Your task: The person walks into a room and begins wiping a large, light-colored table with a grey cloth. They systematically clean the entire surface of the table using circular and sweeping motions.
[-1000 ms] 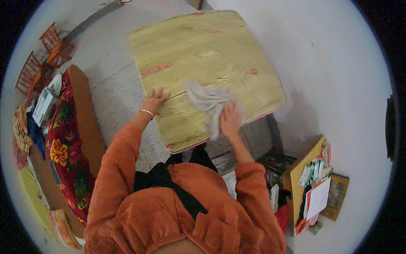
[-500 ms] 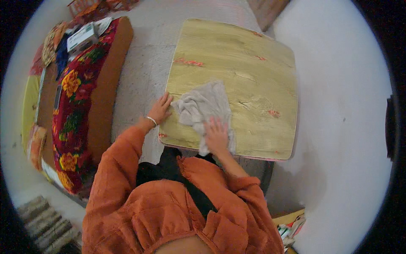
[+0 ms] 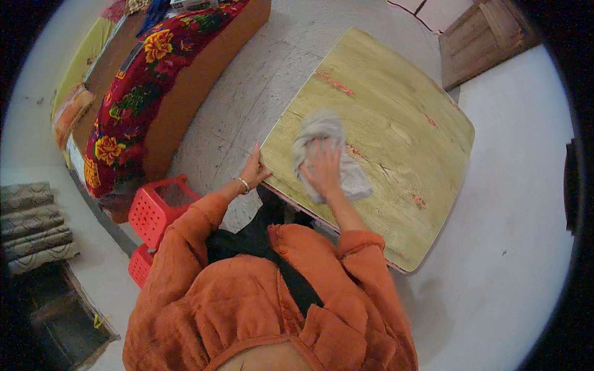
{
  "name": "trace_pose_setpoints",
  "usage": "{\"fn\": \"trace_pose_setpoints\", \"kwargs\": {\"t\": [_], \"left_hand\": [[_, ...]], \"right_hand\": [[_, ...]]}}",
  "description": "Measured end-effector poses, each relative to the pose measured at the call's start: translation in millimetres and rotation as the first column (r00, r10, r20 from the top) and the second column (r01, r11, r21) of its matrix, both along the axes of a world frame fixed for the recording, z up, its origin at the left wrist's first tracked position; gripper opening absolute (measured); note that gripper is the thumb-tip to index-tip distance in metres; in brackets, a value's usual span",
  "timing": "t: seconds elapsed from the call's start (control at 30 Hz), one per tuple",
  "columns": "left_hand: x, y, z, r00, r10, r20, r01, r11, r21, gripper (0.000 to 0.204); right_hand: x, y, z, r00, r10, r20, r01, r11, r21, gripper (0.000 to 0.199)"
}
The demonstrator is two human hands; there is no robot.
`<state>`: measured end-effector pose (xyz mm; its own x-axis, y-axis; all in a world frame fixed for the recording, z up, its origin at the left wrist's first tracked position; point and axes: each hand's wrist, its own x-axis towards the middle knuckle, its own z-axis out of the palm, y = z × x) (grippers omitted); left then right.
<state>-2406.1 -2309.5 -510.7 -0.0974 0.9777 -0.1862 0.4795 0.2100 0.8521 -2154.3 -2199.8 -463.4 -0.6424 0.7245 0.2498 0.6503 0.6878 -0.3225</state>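
A crumpled light grey cloth [image 3: 354, 178] lies on the yellow-green, wood-patterned table [image 3: 390, 117], which has red marks across its top. Flat on the cloth, fingers spread, is my right hand [image 3: 322, 168], slightly blurred by motion. Part of the cloth bunches up beyond its fingertips. My left hand [image 3: 253, 171], with a bracelet at the wrist, rests against the table's near left edge. Its fingers are stretched along the edge, and the thumb points over the tabletop.
Red plastic stools [image 3: 154, 213] stand to the left, beside my left arm. Farther left is a bed-like brown piece covered with a red floral cloth [image 3: 139, 99]. A white wall [image 3: 513, 167] runs along the right, with a wooden door [image 3: 486, 40] at the far right.
The view has turned, so the table now appears tilted and the red stools show. My right hand has pushed the cloth farther from me, bunching it. My left hand stays at the edge.
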Motion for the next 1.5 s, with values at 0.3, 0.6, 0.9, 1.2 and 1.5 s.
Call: {"fn": "trace_pose_setpoints", "kwargs": {"t": [0.3, 0.6, 0.9, 1.2, 1.5], "left_hand": [[-10.0, 8.3, 33.8, 0.999, -0.038, 0.008, 0.039, 0.973, -0.229, 0.088], [-16.9, 4.7, 32.1, 0.999, 0.022, 0.027, -0.017, 0.985, -0.172, 0.072], [-23.1, 1.8, 32.8, 0.993, -0.054, 0.101, 0.075, 0.973, -0.217, 0.068], [-28.4, 2.6, 22.9, 0.989, -0.044, -0.139, 0.016, 0.981, -0.196, 0.034], [-24.6, 10.3, 34.3, 0.987, -0.146, -0.061, 0.134, 0.978, -0.160, 0.066]], "right_hand": [[78.5, 14.4, -10.0, 0.980, -0.185, -0.070, 0.170, 0.969, -0.179, 0.059], [-65.3, -13.9, 1.4, 0.950, 0.291, -0.109, -0.302, 0.948, -0.099, 0.052], [25.6, 5.6, 12.1, 0.994, -0.098, -0.049, 0.085, 0.969, -0.231, 0.051], [-58.2, -25.9, -9.3, 0.853, 0.521, -0.035, -0.501, 0.798, -0.334, 0.045], [-4.5, 16.9, 11.1, 0.970, 0.143, 0.196, -0.133, 0.989, -0.063, 0.049]]}}
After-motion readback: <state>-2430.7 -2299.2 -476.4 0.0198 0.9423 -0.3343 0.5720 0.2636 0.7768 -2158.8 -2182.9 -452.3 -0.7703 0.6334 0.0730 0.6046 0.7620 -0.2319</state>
